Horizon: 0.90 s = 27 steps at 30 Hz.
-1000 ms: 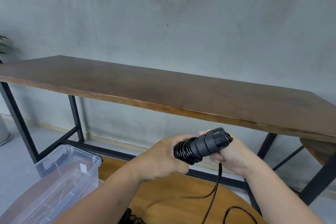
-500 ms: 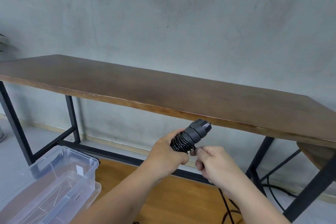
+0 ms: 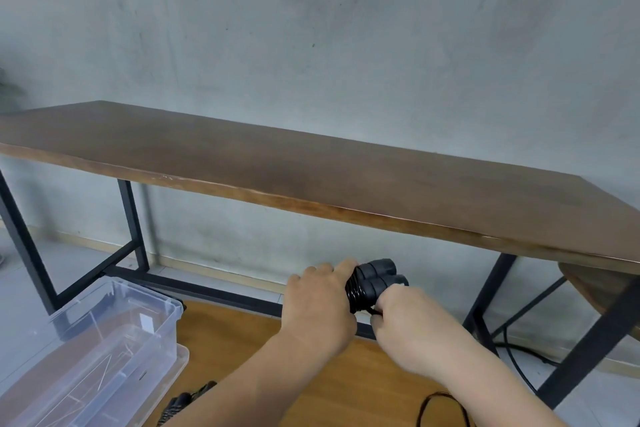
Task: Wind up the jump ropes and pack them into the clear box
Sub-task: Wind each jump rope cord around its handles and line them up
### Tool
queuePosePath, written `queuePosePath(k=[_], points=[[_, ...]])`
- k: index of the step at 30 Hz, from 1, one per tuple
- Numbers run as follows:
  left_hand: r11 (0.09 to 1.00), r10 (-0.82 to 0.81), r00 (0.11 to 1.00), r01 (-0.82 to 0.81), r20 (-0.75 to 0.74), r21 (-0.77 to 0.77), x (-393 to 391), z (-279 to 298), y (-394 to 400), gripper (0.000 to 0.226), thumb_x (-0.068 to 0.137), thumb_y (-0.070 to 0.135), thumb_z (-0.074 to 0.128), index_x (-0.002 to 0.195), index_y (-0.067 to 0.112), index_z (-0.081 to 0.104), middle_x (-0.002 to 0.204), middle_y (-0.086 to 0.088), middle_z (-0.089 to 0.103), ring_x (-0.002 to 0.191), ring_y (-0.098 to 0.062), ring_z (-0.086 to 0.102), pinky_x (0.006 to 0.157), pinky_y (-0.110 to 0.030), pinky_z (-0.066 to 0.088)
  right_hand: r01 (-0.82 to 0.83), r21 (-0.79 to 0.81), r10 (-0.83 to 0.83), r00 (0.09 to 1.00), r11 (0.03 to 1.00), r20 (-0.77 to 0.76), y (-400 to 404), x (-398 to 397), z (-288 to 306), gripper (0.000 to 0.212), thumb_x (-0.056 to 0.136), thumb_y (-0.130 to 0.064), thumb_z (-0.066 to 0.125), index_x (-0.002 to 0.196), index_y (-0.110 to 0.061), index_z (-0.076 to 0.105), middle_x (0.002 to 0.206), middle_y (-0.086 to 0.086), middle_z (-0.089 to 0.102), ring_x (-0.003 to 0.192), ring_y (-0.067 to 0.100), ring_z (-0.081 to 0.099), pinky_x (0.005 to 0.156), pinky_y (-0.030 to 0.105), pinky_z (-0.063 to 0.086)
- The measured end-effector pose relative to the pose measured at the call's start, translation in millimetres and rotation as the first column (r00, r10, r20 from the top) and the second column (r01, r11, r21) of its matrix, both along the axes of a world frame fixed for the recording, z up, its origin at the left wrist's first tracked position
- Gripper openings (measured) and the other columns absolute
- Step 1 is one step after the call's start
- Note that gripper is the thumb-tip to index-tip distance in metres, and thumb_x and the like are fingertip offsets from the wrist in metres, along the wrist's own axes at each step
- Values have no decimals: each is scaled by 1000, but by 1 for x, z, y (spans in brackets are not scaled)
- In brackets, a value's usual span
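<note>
A black jump rope (image 3: 375, 282) is held in front of me, its two handle ends side by side with cord coiled around them. My left hand (image 3: 318, 303) grips the wound handles from the left. My right hand (image 3: 407, 319) pinches the cord just below the coil. A loose loop of the black cord (image 3: 440, 406) trails down at the bottom right. The clear box (image 3: 104, 333) stands open at the lower left on its lid. Another black jump rope (image 3: 183, 400) lies partly hidden under my left forearm.
A long dark wooden table (image 3: 311, 170) on black metal legs runs across in front of a grey wall. Below me is a round light wooden surface (image 3: 235, 340). A black cable (image 3: 512, 354) lies on the floor at the right.
The handles have dropped lower and turned so both ends point right. My right hand has come in under the coil, pinching the cord. The view has tilted slightly.
</note>
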<state>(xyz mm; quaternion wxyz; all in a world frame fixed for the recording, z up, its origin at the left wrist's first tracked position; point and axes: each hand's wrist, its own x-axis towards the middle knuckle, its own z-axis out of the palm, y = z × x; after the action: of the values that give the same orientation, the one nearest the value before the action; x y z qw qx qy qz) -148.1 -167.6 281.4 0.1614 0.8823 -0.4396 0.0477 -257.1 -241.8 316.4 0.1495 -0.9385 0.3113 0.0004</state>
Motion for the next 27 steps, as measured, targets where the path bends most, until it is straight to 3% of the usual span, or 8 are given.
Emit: queuePosePath(k=[2, 6, 9, 14, 22, 24, 27], points=[[997, -22, 996, 16, 83, 78, -1, 0, -1, 58, 86, 21, 58, 137, 35, 32, 116, 1, 55, 109, -23, 52, 86, -34, 36, -19, -17, 19, 999, 1000, -38, 1, -1, 3, 15, 93, -19, 51, 79, -15, 54, 75, 2, 54, 63, 18, 51, 53, 27, 38], [969, -111, 986, 79, 126, 233, -1, -1, 0, 59, 87, 19, 58, 138, 34, 33, 116, -1, 56, 108, -24, 53, 87, -34, 38, -66, -61, 60, 993, 996, -100, 0, -5, 12, 13, 89, -25, 59, 81, -14, 62, 77, 3, 62, 73, 23, 61, 65, 36, 51], [941, -225, 974, 220, -10, 257, -3, 4, 5, 57, 85, 17, 59, 134, 39, 41, 112, 1, 58, 105, -24, 54, 80, -32, 35, -137, -50, 130, 984, 989, -123, -6, -9, 30, 16, 83, -33, 71, 81, -17, 74, 76, 0, 70, 73, 20, 67, 68, 36, 58], [868, -401, 885, 449, -235, 210, -1, 28, 17, 58, 82, 14, 61, 129, 46, 48, 97, 8, 58, 91, -20, 57, 68, -28, 39, -243, 245, 267, 961, 938, -67, -35, -17, 50, 17, 74, -40, 82, 77, -24, 77, 74, -8, 73, 70, 5, 66, 68, 26, 53], [809, -466, 677, 587, -570, 36, -7, 36, 27, 58, 80, 8, 66, 122, 48, 54, 86, 11, 58, 77, -10, 53, 73, -25, 45, -381, 571, 328, 923, 727, 200, -71, -20, 36, 18, 72, -29, 86, 70, -25, 69, 61, -8, 62, 56, 4, 51, 58, 19, 40], [807, -483, 615, 589, -623, -44, -5, 36, 28, 58, 78, 5, 65, 120, 44, 56, 80, 10, 54, 70, -7, 49, 65, -22, 41, -401, 652, 277, 916, 643, 290, -75, -22, 25, 18, 72, -27, 84, 69, -24, 67, 58, -7, 58, 52, 5, 46, 52, 17, 36], [802, -518, 539, 575, -664, -159, -2, 38, 28, 58, 75, -1, 63, 119, 36, 60, 77, 7, 51, 64, -9, 45, 60, -24, 36, -415, 764, 136, 905, 495, 403, -79, -24, 12, 18, 78, -17, 80, 73, -15, 62, 58, -7, 61, 51, 4, 54, 50, 15, 42]])
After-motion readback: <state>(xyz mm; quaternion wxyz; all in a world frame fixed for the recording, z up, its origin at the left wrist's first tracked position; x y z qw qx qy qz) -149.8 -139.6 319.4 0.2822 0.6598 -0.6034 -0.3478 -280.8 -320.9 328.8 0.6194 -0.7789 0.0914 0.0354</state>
